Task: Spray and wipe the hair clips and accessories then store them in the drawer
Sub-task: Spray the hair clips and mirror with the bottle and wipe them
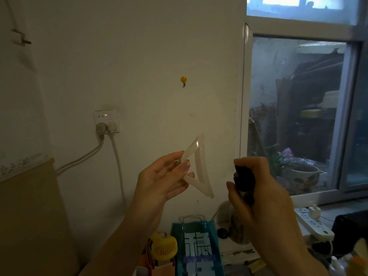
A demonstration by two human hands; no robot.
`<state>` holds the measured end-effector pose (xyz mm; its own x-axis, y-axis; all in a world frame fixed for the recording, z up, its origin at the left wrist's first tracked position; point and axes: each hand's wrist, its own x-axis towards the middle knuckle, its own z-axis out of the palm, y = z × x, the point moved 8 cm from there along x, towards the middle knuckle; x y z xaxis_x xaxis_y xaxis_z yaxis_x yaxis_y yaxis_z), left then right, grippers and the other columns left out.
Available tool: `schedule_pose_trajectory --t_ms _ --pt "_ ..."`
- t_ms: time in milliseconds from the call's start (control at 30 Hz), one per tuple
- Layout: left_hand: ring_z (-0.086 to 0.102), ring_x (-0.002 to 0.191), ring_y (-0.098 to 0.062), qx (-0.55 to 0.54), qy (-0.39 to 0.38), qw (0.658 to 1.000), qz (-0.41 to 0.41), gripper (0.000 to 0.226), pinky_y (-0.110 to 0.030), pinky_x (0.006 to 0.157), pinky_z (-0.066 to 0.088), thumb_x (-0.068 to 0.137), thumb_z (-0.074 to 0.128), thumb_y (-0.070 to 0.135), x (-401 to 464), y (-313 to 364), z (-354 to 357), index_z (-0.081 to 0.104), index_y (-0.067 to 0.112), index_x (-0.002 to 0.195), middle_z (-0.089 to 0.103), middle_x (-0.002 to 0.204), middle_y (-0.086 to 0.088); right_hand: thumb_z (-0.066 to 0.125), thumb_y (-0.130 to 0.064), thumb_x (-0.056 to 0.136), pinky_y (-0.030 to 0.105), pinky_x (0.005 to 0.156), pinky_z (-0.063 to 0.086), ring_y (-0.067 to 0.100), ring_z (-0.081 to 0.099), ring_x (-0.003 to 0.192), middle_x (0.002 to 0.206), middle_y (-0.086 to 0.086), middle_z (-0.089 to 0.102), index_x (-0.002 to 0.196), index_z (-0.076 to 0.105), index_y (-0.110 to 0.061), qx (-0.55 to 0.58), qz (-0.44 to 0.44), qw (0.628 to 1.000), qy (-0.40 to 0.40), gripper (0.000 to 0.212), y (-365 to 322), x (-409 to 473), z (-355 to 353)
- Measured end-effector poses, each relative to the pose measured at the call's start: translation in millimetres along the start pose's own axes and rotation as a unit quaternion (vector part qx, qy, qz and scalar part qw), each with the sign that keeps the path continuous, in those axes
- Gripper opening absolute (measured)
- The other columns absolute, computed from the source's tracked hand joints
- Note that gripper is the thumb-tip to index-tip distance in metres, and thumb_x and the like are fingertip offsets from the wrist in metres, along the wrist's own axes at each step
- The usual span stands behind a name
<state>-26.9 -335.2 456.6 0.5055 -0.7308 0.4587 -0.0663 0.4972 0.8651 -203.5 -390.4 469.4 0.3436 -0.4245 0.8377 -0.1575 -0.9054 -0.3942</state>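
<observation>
The left hand (159,180) is raised in front of the cream wall (159,56), pinching one corner of a pale, translucent, triangular plastic hair clip (199,166) between thumb and fingertips, so the clip stands out to the right of the fingers with its open frame facing the camera. Just to its right, apart from it, the right hand (256,192) is curled around a small dark spray bottle (244,179), index finger on top of its head. Below the hands stand a blue paper bag with white characters (197,248) and a small yellow handheld fan (164,248). A white wall socket with two plugs (107,122) lies to the left, a window (302,116) to the right.
</observation>
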Motion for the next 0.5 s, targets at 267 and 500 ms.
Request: schedule_pose_trajectory --t_ms 267,500 --pt "0.071 0.091 -0.023 -0.005 0.009 1.000 0.001 0.044 -0.026 0.072 0.058 0.064 0.068 0.026 2 -1 -4 0.065 0.019 0.107 0.073 0.102 -0.001 0.067 -0.023 0.078 0.005 0.059 0.044 -0.007 0.058 0.077 0.088 -0.028 0.051 0.099 0.022 -0.074 0.019 0.024 0.999 -0.022 0.071 12 -10 4" --pt "0.071 0.091 -0.023 -0.008 0.016 1.000 -0.008 0.046 -0.028 0.074 0.058 0.065 0.068 0.026 1 -10 -7 0.064 0.018 0.109 0.073 0.104 -0.001 0.070 -0.017 0.077 0.005 0.071 0.046 -0.006 0.057 0.086 0.088 -0.017 0.056 0.096 0.023 -0.075 0.056 0.061 0.995 -0.054 0.077 26 -35 20"
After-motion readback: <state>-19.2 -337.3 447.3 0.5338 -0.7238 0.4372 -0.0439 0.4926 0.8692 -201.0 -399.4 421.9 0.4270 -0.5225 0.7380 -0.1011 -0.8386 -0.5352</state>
